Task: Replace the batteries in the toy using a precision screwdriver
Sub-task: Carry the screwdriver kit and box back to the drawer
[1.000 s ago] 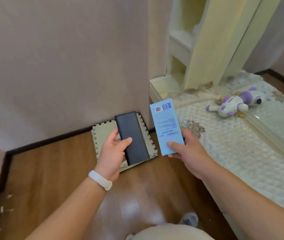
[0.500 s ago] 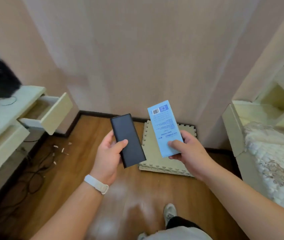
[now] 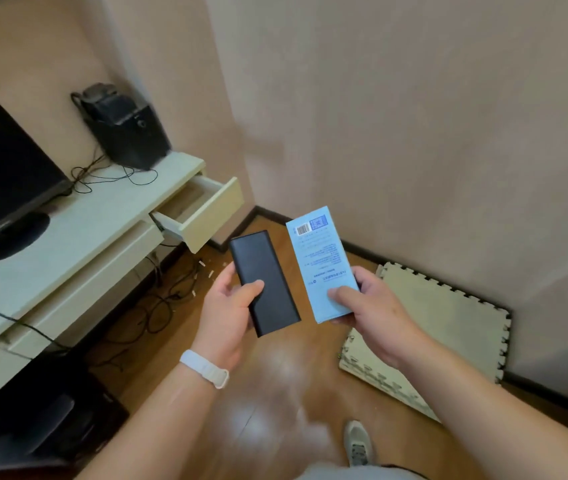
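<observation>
My left hand grips a flat black rectangular case, thumb across its face, held upright over the wooden floor. A white band sits on that wrist. My right hand holds a light blue box with a barcode at its top and printed text, beside the black case and apart from it. The toy is out of view.
A cream desk at the left has one drawer pulled open. On it stand a black monitor and a black speaker with cables. A foam puzzle mat lies at the wall. Cables lie under the desk. My shoe shows below.
The view has swung left, away from the bed and the toy, toward the desk with the open drawer. Both hands keep the same hold on the black case and the blue box.
</observation>
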Demonstrator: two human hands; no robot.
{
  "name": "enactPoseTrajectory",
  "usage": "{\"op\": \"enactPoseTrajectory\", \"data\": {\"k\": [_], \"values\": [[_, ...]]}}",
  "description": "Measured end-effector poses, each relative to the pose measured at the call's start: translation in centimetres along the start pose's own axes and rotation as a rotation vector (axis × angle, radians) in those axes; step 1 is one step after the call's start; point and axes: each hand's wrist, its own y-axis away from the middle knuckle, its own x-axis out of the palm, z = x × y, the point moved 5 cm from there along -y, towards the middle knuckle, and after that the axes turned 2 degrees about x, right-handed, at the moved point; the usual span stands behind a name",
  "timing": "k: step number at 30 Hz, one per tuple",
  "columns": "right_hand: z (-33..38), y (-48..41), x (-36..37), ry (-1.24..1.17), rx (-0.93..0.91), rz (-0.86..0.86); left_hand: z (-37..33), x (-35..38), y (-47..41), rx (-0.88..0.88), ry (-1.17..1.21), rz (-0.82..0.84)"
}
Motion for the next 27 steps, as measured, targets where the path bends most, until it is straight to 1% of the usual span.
{"op": "enactPoseTrajectory", "data": {"k": [4, 7, 12, 19, 22, 27], "values": [[1.7, -4.8, -2.2, -0.005, 0.015, 0.034, -0.6, 2.3, -3.7, 0.009, 0.001, -0.068], [3.0, -8.1, -3.1, 0.018, 0.014, 0.091, -1.3, 3.2, -5.9, 0.028, -0.004, -0.120], [4.2, -12.9, -2.4, 0.030, 0.017, 0.162, -1.5, 2.5, -8.9, 0.013, 0.014, -0.221], [3.9, -18.8, 2.4, 0.099, 0.088, 0.234, -1.7, -2.2, -13.8, 0.007, 0.057, -0.307], [4.2, -21.6, 5.3, 0.123, 0.084, 0.240, -1.4, -4.9, -16.8, 0.001, 0.066, -0.277], [5.1, -26.4, 11.1, 0.147, 0.100, 0.178, -2.6, -10.5, -23.0, -0.004, 0.099, -0.229]]}}
